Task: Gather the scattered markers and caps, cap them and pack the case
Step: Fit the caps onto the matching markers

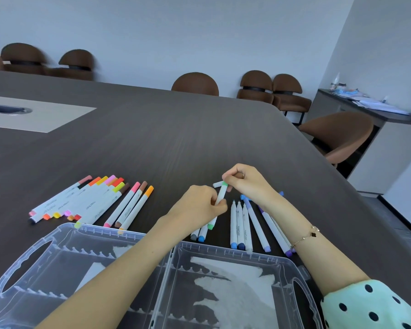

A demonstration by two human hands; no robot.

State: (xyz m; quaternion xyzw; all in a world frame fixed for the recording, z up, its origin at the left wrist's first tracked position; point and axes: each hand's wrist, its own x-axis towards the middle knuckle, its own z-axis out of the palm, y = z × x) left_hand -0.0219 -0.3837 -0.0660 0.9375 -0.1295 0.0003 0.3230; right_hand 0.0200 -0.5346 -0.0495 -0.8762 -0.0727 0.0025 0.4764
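Marker [221, 194] near-upright, green end up, gripped by both hands.

Dark wood-grain table [176, 129]: warm-coloured markers [93, 200] left, blue and purple markers [252, 222] right, open clear case [57, 236] at near edge.

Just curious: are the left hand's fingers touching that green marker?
Touching. The head view shows the left hand with its fingers curled round the green marker.

Dark wood-grain desk [152, 138] before me; brown chairs [195, 83] along its far edge; cluttered side counter [356, 103] at right.
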